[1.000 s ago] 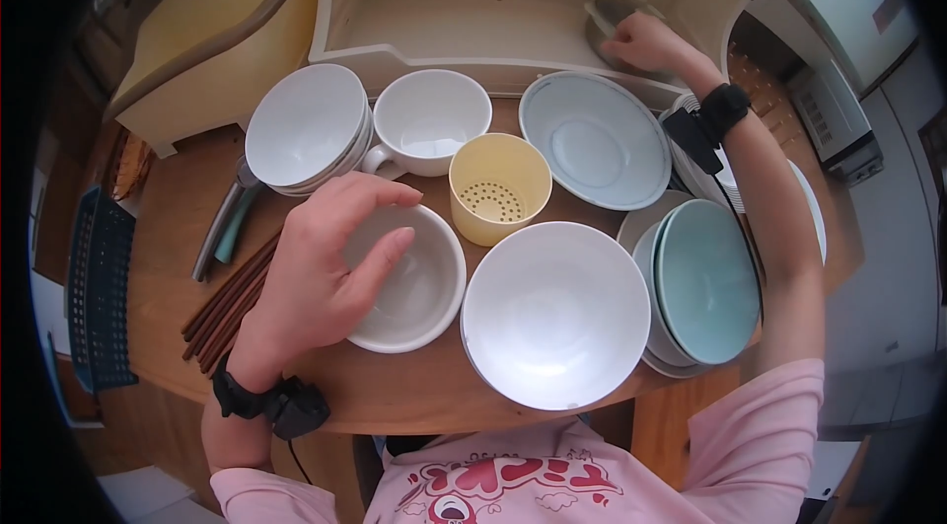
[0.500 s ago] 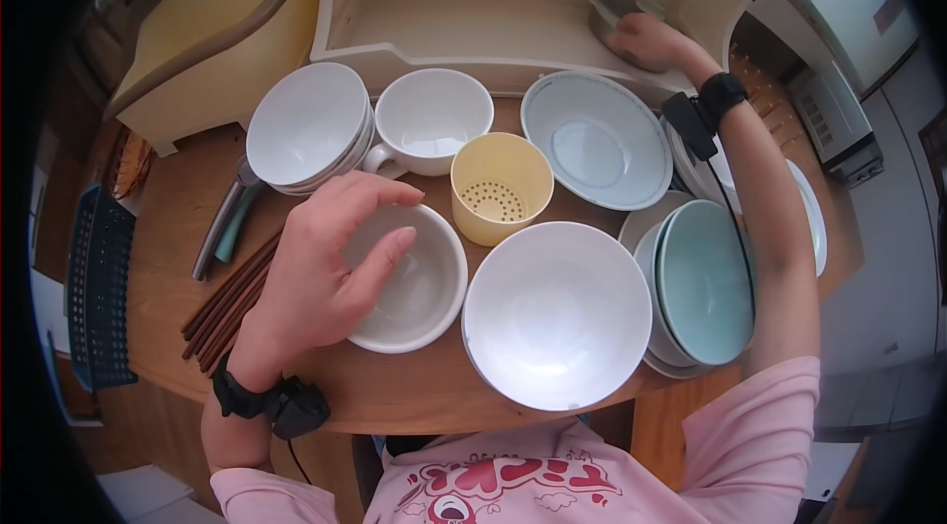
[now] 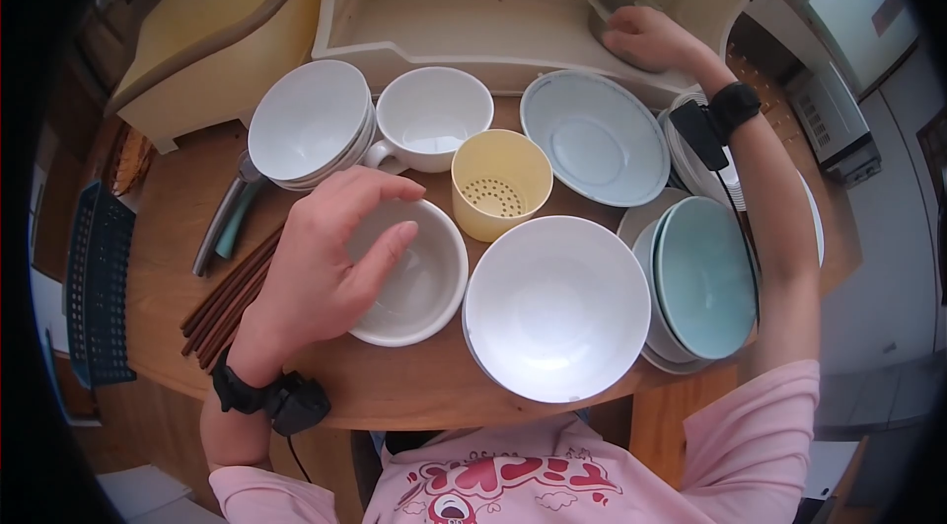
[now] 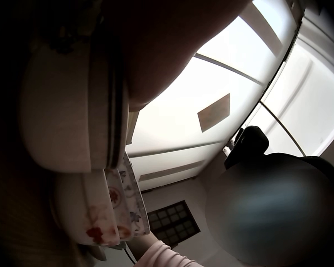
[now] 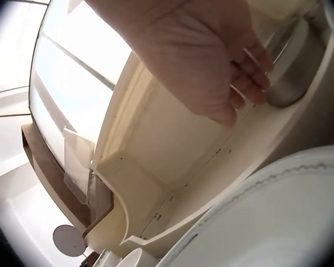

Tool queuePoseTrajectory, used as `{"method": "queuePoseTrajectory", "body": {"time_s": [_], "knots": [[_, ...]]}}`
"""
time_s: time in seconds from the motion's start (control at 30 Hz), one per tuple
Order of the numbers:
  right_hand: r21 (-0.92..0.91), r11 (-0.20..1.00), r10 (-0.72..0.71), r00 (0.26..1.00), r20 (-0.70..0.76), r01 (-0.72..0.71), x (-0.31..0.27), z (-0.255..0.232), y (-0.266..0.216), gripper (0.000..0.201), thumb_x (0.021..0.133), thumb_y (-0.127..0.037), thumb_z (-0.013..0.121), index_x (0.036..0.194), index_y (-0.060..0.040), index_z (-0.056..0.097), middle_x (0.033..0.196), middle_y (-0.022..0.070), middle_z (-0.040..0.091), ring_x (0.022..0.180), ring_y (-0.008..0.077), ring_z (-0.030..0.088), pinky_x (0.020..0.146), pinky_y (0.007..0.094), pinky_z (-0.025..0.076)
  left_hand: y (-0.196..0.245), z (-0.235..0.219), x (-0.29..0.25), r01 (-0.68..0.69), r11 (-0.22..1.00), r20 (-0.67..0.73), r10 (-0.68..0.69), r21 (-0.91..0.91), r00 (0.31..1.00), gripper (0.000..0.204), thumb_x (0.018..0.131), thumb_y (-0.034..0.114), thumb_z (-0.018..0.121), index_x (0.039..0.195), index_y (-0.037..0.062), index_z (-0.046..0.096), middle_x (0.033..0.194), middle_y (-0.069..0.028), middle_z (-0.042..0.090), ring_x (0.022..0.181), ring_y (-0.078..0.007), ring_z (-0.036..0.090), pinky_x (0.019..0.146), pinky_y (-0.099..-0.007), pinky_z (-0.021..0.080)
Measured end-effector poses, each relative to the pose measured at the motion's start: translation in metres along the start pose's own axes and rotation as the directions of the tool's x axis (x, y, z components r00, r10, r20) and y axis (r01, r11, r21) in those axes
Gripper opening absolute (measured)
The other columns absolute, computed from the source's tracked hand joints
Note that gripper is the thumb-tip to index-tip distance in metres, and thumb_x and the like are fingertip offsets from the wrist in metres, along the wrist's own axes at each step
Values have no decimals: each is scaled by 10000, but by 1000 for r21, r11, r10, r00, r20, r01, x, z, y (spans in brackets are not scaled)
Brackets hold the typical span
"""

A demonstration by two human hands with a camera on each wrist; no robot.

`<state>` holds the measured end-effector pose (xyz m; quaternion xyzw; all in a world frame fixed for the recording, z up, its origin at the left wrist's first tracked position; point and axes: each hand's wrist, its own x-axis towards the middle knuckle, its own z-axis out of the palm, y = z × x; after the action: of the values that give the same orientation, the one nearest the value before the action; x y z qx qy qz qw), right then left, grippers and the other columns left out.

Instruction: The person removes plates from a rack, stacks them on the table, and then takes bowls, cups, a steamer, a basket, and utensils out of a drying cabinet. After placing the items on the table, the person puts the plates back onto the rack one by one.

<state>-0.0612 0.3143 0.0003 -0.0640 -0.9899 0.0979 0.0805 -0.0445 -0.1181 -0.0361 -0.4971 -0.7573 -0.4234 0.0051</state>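
The right hand (image 3: 646, 36) covers most of the grey bowl (image 3: 604, 19) in the rack — the grip cannot be told. The left hand (image 3: 321, 262) hides part of the white bowl (image 3: 424, 292). The left wrist view is dark and blurred.

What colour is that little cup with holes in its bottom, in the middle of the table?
The perforated plastic cup is pale yellow, clearest in the head view.

Bright daylight, fisheye edges dark, wrist views blurred — windows glaring
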Motion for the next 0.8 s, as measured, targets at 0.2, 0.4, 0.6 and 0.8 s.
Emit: {"method": "queuePoseTrajectory", "body": {"time_s": [0.2, 0.4, 0.6, 0.8], "knots": [[-49, 998, -19, 982, 187, 28, -19, -10, -35, 306, 873, -278, 604, 948, 17, 641, 881, 134, 669, 790, 222, 619, 731, 337, 482, 2, 0, 0, 14, 1000, -1, -14, -8, 1000, 216, 813, 71, 629, 1008, -21, 607, 937, -161, 634, 874, -312, 616, 776, -353, 479], [-147, 989, 27, 943, 333, 24, -35, 1, -45, 302, 872, -283, 616, 927, 13, 636, 838, 124, 656, 763, 213, 608, 697, 336, 470, 1, 1, 0, 9, 1000, 1, -9, -3, 1000, 215, 817, 71, 627, 1008, -25, 607, 937, -160, 636, 873, -308, 619, 778, -349, 479], [-24, 999, -19, 937, 348, 29, -37, -1, -35, 267, 850, -238, 641, 949, 10, 641, 832, 90, 656, 764, 180, 604, 707, 314, 466, 1, -1, -1, 43, 999, 31, -43, -19, 999, 229, 826, 67, 605, 1037, -22, 606, 967, -142, 630, 912, -255, 593, 841, -322, 449], [174, 985, -66, 897, 437, -12, -37, 3, -28, 204, 843, -170, 643, 946, 6, 640, 772, 25, 629, 688, 113, 554, 642, 280, 446, 1, 0, 0, 16, 1000, 17, -16, -11, 1000, 227, 825, 70, 610, 1032, -24, 606, 961, -152, 632, 906, -280, 604, 821, -338, 462]]}}
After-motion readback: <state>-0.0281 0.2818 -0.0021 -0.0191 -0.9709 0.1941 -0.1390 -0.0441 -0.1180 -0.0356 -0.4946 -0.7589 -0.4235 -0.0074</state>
